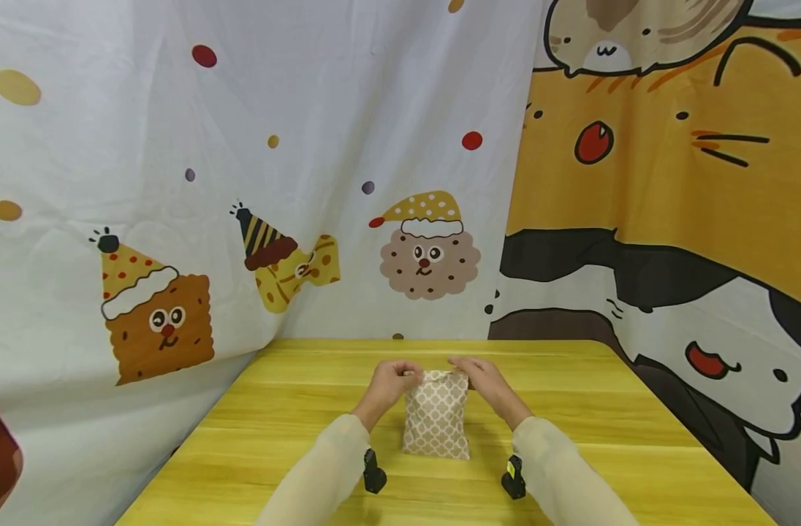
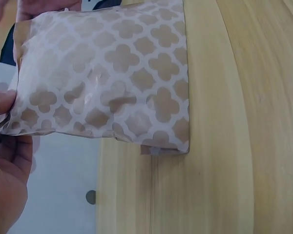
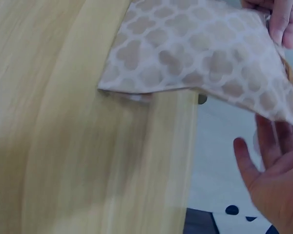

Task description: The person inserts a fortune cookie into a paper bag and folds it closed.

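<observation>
A small beige paper bag (image 1: 436,418) with a white lattice pattern stands upright on the table between both hands. My left hand (image 1: 390,386) pinches its upper left corner; in the left wrist view, the thumb (image 2: 1,103) lies on the front and the fingers curl behind. Beside the upper right corner is my right hand (image 1: 487,383). In the right wrist view its thumb (image 3: 246,158) is held away from the bag, while its fingers reach behind the top edge, partly hidden. The bag looks filled out; its contents are out of sight.
The yellow wood-grain table (image 1: 295,453) ends at a far edge just beyond the hands. A white cartoon-printed curtain (image 1: 335,109) hangs behind it. Black wrist cameras are strapped below both cream sleeves (image 1: 328,456).
</observation>
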Action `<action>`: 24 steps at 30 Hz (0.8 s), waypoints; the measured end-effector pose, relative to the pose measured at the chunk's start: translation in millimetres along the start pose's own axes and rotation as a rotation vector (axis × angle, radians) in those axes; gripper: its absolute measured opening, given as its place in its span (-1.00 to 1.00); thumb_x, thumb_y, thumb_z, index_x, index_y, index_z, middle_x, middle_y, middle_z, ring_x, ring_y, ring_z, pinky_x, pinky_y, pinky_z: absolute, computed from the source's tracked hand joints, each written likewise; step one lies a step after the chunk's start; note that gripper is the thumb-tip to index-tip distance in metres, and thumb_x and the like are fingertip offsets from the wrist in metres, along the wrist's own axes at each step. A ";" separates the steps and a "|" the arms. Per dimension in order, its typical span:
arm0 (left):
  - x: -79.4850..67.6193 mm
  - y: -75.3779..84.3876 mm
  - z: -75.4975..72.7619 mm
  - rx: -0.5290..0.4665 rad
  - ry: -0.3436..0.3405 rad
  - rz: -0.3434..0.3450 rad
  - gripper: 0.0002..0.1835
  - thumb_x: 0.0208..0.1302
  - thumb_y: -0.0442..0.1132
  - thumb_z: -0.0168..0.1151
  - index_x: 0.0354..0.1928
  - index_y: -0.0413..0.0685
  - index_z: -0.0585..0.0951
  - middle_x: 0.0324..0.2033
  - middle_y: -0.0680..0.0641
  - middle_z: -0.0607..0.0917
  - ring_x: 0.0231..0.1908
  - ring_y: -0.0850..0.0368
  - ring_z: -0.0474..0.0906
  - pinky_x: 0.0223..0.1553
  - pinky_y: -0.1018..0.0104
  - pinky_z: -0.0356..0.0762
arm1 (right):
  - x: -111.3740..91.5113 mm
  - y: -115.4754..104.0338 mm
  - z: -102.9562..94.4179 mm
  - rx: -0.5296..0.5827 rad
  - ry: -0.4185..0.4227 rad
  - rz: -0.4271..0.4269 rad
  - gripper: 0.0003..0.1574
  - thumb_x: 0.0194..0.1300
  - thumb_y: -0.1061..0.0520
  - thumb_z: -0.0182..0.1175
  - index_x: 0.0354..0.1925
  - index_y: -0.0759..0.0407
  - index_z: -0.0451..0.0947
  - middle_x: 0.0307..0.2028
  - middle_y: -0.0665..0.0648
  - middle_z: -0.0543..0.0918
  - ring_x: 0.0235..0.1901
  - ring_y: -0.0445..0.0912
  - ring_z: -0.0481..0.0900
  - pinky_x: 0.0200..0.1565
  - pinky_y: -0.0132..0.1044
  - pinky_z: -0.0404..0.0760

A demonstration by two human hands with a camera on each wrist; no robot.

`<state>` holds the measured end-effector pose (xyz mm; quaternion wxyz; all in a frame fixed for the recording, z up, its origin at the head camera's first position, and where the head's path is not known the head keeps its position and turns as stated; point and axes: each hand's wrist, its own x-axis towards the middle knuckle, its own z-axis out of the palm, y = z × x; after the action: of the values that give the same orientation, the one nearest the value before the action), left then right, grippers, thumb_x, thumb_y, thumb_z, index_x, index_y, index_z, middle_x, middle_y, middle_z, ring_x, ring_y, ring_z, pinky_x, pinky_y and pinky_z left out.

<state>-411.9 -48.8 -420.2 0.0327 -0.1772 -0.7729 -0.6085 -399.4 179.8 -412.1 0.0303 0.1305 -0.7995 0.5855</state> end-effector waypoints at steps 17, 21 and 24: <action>0.9 14.3 15.0 0.184 -0.086 0.001 -0.88 0.31 -0.11 0.36 -0.31 0.04 0.77 -0.36 0.07 0.71 -0.32 0.13 0.59 -0.27 0.20 0.57 | 5.8 -1.0 11.2 -0.179 -0.008 -0.015 -0.85 0.29 0.05 0.37 -0.27 0.11 0.74 -0.29 0.02 0.70 -0.25 -0.08 0.59 -0.20 -0.16 0.59; 0.6 13.8 18.9 0.213 -0.064 0.032 -0.89 0.31 -0.12 0.36 -0.35 0.07 0.76 -0.40 0.10 0.70 -0.36 0.15 0.58 -0.30 0.23 0.57 | 5.4 -1.2 13.2 -0.218 -0.017 -0.048 -0.83 0.31 0.03 0.35 -0.26 0.11 0.75 -0.30 0.00 0.70 -0.25 -0.11 0.60 -0.17 -0.14 0.60; -0.1 14.6 20.6 0.247 -0.042 0.045 -0.90 0.31 -0.16 0.35 -0.37 0.07 0.76 -0.42 0.12 0.70 -0.39 0.18 0.58 -0.32 0.24 0.58 | 4.5 -3.0 13.9 -0.242 -0.022 -0.069 -0.84 0.33 0.05 0.33 -0.27 0.12 0.75 -0.32 -0.01 0.71 -0.27 -0.12 0.60 -0.19 -0.15 0.60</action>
<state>-403.8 -26.4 -411.9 0.0516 -0.2018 -0.8382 -0.5040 -401.6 165.1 -412.8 0.0569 0.1598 -0.8596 0.4820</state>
